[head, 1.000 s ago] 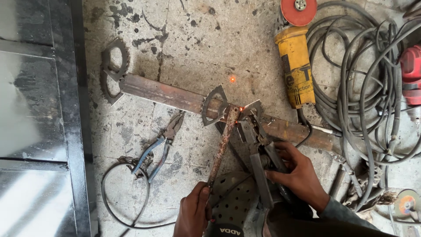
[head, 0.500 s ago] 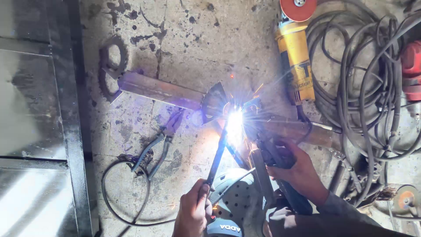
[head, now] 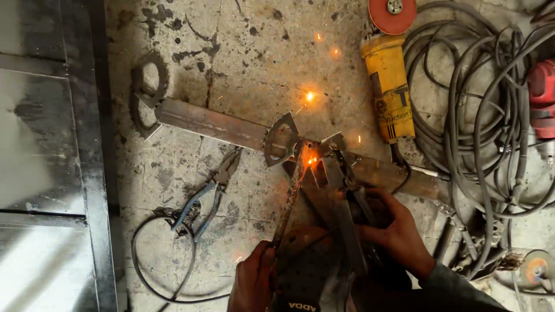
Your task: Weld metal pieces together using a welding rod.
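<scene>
My left hand (head: pixel 253 282) grips the lower end of a rusty twisted rod (head: pixel 292 190), which slants up to a glowing orange weld spot (head: pixel 311 159). That spot lies on a long flat steel bar (head: pixel 219 124) set across the concrete floor. My right hand (head: pixel 396 231) is closed on a dark welding holder (head: pixel 347 179) whose tip reaches the same spot. A toothed half-ring ornament (head: pixel 280 138) sits on the bar beside the joint, and another one (head: pixel 145 92) at the bar's left end. Orange sparks scatter above the bar.
Blue-handled pliers (head: pixel 209 189) lie left of the rod above a black cable loop (head: pixel 151 260). A yellow angle grinder (head: pixel 390 86) and tangled grey cables (head: pixel 480 115) fill the right. A red tool (head: pixel 543 98) is at the edge. A dark metal frame (head: pixel 89 162) runs along the left.
The bright white-blue arc of half a second ago has gone out, leaving an orange glow and drifting sparks. Both hands keep nearly the same places.
</scene>
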